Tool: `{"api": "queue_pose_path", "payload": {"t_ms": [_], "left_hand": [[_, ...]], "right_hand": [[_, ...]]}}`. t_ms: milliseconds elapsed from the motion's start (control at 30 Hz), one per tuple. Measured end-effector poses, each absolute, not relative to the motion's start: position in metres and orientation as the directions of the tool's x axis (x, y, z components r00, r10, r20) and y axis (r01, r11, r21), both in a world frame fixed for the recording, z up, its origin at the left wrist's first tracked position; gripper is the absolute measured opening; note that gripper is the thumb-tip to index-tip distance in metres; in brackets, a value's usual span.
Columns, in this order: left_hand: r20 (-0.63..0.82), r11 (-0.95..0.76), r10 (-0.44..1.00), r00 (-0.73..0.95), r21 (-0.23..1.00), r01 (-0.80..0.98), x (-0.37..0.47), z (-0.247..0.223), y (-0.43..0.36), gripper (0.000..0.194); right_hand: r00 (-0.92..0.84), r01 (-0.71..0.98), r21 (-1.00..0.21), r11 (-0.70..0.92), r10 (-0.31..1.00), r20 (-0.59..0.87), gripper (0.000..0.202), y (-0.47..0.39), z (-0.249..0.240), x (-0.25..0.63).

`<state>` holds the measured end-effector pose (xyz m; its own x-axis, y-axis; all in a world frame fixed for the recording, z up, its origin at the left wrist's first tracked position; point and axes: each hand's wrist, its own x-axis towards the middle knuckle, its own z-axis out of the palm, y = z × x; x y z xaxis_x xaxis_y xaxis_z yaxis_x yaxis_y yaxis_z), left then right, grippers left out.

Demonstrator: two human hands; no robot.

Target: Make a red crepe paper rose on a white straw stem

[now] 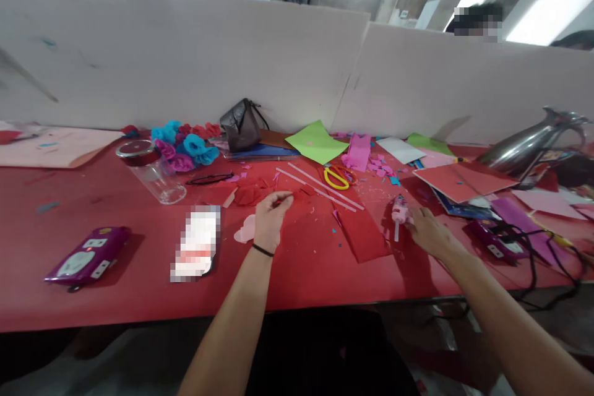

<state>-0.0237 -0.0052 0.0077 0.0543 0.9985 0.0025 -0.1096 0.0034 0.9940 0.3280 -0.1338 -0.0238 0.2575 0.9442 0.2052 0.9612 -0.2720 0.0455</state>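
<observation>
On the red worktop, a red sheet is laid right of centre. Left of it, the left hand is curled, fingertips together; whether anything is pinched cannot be told. The right hand is placed just beside the pink glue gun, right of the sheet; whether this is grasped cannot be told. Farther away, two translucent sticks are laid.

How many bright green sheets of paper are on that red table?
2. The left green sheet lies near the back, right of the grey pouch; the right green sheet is beyond a white sheet. Others may be hidden under the piles.
</observation>
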Motion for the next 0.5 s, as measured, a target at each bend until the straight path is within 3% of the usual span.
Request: {"api": "queue_pose_path", "payload": {"t_ms": [100,200,267,300,367,400,500], "left_hand": [[0.186,-0.212,0.955,-0.230,0.973,-0.095,-0.052,0.034,-0.010,0.023],[0.362,-0.334,0.832,-0.420,0.932,0.141,-0.082,0.068,-0.021,0.023],[0.444,-0.359,0.849,-0.287,0.883,0.302,-0.090,0.087,-0.027,0.022],[0.407,-0.354,0.906,-0.119,0.880,0.317,-0.089,0.093,-0.028,0.019],[0.186,-0.293,0.925,0.332,0.904,0.311,-0.075,0.098,-0.026,0.015],[0.099,-0.258,0.890,0.445,0.914,0.313,-0.066,0.096,-0.023,0.016],[0.043,-0.199,0.874,0.484,0.940,0.277,-0.037,0.081,-0.008,0.021]], "right_hand": [[0.323,0.937,0.081,-0.340,0.931,0.173,0.025,-0.132,-0.019,0.321],[0.323,0.938,0.018,-0.345,0.895,0.308,0.038,-0.127,0.004,0.299],[0.265,0.960,-0.196,-0.201,0.878,0.399,0.037,-0.118,0.026,0.273],[0.240,0.934,-0.344,-0.094,0.880,0.410,0.033,-0.111,0.037,0.258],[0.241,0.749,-0.661,0.046,0.910,0.336,0.030,-0.097,0.056,0.222],[0.219,0.612,-0.786,0.086,0.937,0.273,0.033,-0.090,0.063,0.205],[0.065,0.258,-0.963,0.077,0.993,0.097,0.037,-0.067,0.068,0.163]]}}
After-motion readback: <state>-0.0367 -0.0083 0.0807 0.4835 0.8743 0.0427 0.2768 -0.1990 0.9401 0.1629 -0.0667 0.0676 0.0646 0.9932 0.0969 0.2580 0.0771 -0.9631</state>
